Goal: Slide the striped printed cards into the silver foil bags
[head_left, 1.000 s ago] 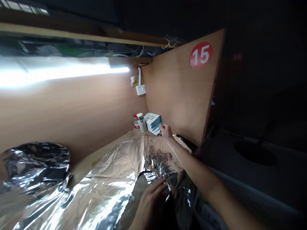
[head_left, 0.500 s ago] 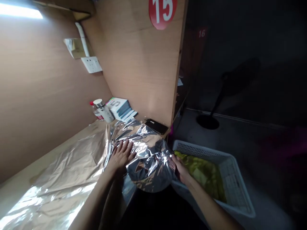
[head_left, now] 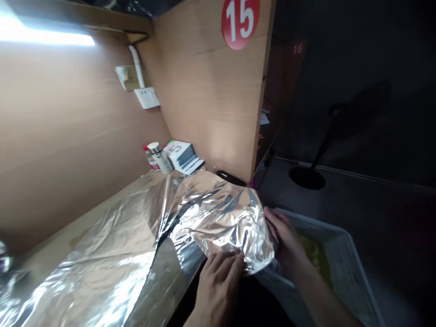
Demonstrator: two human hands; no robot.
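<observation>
A shiny, creased silver foil sheet (head_left: 221, 213) lies over the table's right end, its rounded near edge reaching past the table toward me. My left hand (head_left: 220, 277) is closed at that near edge, fingers together and bent over the foil. At the foil's right edge, my right hand (head_left: 284, 236) pinches the border; its thumb is partly hidden. To the left, a larger flat foil sheet (head_left: 102, 254) covers much of the table. Part of a black phone (head_left: 233, 179) shows behind the foil.
A bottle with a red cap (head_left: 152, 160), a white flask (head_left: 160, 159) and a stack of printed cards (head_left: 182, 154) stand by the wooden partition (head_left: 211, 100). Below right is a white plastic basket (head_left: 354, 254) holding yellow material (head_left: 315, 256). A dark fan (head_left: 320, 150) stands beyond.
My left hand has gone from lying flat on the foil to its near edge. The foil is spread smoother and now partly covers the phone. The view has shifted left.
</observation>
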